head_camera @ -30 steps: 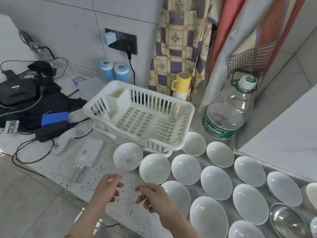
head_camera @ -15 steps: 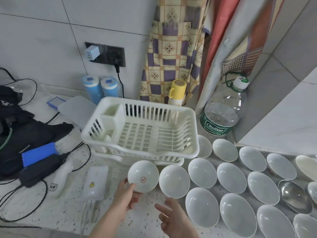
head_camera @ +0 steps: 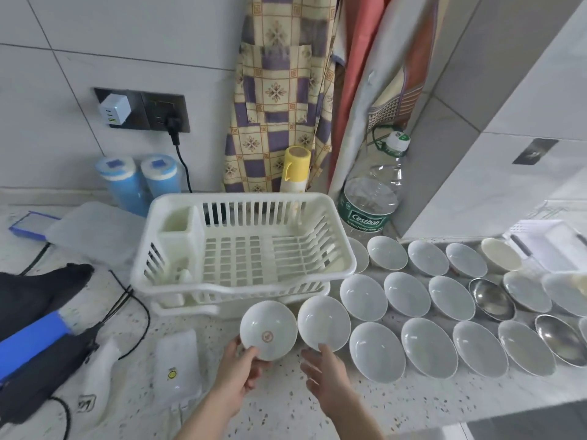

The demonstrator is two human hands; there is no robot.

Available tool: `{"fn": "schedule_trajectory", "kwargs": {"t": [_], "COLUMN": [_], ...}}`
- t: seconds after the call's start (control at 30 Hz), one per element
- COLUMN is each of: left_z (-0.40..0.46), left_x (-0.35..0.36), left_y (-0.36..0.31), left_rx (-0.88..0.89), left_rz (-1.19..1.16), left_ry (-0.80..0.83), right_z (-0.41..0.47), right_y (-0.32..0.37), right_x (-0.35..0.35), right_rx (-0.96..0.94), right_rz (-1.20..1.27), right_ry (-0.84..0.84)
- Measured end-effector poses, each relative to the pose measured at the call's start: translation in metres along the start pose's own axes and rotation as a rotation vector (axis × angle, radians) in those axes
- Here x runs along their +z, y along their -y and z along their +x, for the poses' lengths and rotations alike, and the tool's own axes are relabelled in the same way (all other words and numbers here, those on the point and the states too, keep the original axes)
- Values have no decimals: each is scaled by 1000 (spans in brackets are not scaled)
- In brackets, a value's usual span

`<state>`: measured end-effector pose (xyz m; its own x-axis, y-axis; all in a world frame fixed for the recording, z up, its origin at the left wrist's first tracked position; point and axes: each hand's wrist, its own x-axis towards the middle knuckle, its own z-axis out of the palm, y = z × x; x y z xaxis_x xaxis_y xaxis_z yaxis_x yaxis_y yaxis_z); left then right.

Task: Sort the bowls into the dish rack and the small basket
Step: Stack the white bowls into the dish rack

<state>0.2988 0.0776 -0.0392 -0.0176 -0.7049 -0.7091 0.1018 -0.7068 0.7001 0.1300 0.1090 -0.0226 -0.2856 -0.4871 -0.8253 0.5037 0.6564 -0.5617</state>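
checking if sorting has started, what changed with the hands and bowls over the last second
The left hand moved forward from above the counter and took hold of the near edge of the bowl with the red mark. The right hand also reached forward, and its fingertips are now at the neighbouring white bowl, not gripping it. The dish rack is still without bowls, and the other bowls stay in their rows.

A water bottle (head_camera: 371, 198) stands beside a yellow flask (head_camera: 295, 168) near the wall.

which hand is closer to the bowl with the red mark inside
Left. The left hand grips the red-marked bowl at its near rim; the right hand is to its right, reaching toward the neighbouring white bowl.
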Motion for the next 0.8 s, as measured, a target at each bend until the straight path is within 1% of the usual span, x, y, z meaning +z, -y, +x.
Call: {"fn": "schedule_trajectory", "kwargs": {"t": [0.2, 0.37, 0.6, 0.7, 0.8], "left_z": [-4, -16, -48, -60, -66], "left_x": [-3, -14, -33, -39, -39], "left_y": [-1, -1, -20, -36, -54], "left_rx": [18, 20, 108, 153, 204], "left_rz": [10, 113, 177, 123, 55], "left_ry": [-1, 8, 76, 96, 111], "right_z": [9, 11, -2, -8, -16], "right_y": [2, 1, -15, -16, -10], "right_x": [1, -3, -17, -26, -34], "right_rx": [-28, -88, -75, -95, -156], "right_rz": [28, 16, 14, 12, 20], "right_ry": [-70, -172, -121, -107, -109]}}
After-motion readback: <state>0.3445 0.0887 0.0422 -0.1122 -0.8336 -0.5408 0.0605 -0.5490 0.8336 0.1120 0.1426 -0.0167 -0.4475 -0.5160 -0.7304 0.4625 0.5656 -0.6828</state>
